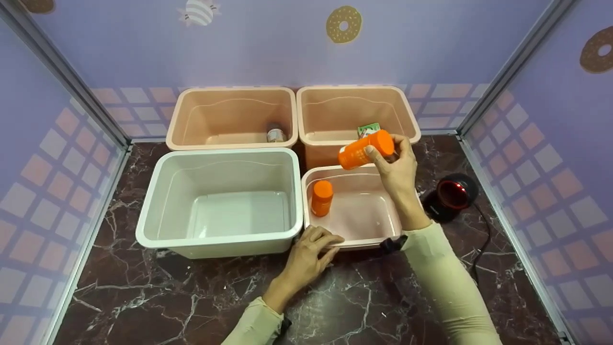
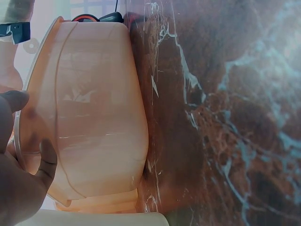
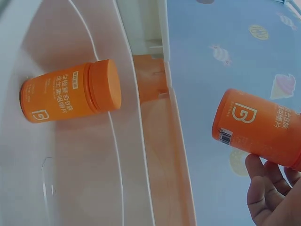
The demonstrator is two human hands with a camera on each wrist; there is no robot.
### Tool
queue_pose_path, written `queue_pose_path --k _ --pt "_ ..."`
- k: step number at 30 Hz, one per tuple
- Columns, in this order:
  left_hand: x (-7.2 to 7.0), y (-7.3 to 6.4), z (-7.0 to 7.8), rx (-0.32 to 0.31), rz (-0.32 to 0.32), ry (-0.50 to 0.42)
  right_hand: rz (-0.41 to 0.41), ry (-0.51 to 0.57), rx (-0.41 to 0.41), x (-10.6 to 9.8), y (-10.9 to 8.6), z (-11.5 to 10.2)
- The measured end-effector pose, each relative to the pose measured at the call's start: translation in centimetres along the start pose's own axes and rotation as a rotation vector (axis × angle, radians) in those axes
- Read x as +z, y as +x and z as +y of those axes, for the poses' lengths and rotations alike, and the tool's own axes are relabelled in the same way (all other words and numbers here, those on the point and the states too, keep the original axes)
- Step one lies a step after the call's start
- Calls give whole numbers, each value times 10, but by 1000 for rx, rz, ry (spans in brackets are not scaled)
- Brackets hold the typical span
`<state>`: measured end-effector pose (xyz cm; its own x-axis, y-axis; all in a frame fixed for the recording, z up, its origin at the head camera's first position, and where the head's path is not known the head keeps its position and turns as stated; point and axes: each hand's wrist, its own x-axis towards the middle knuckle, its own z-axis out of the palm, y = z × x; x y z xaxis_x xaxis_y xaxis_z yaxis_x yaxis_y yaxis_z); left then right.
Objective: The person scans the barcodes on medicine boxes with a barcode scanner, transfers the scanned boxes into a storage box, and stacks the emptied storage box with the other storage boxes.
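My right hand (image 1: 401, 172) grips an orange pill bottle (image 1: 360, 152) by its cap end, tilted above the back rim of the near right pink bin (image 1: 364, 225). In the right wrist view that bottle (image 3: 261, 129) shows a white logo and a barcode, with fingers beneath it. A second orange bottle (image 1: 322, 198) stands inside the pink bin at its left side; its printed label (image 3: 61, 94) faces the right wrist camera. At the bin's front rim rests my left hand (image 1: 306, 256), thumb outside against the wall and fingers over the edge, as the left wrist view (image 2: 23, 174) also shows.
A white bin (image 1: 220, 243) stands at the left. Behind are two peach bins: the left one (image 1: 230, 120) holds a small jar (image 1: 276, 134), the right one (image 1: 335, 115) a green and white box (image 1: 368, 128). A black scanner (image 1: 452, 194) with a cable sits at the right.
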<state>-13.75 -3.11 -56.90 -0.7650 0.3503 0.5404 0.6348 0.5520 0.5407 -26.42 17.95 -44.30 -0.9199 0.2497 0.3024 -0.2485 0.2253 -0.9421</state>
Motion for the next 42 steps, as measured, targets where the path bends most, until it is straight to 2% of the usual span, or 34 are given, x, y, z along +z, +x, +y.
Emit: queue_pose_path --k 5,14,24,36,42 --pt "0 0 1 -5 -7 5 -3 -9 4 10 5 -1" --pt "0 0 1 -24 -31 -5 -32 67 3 29 13 -4" --pt "2 -1 1 -4 -6 0 -48 65 -11 49 20 -6" --pt "0 0 1 9 -2 13 -103 105 51 71 28 -10" --pt "1 1 0 3 0 3 -133 92 80 82 30 -12"
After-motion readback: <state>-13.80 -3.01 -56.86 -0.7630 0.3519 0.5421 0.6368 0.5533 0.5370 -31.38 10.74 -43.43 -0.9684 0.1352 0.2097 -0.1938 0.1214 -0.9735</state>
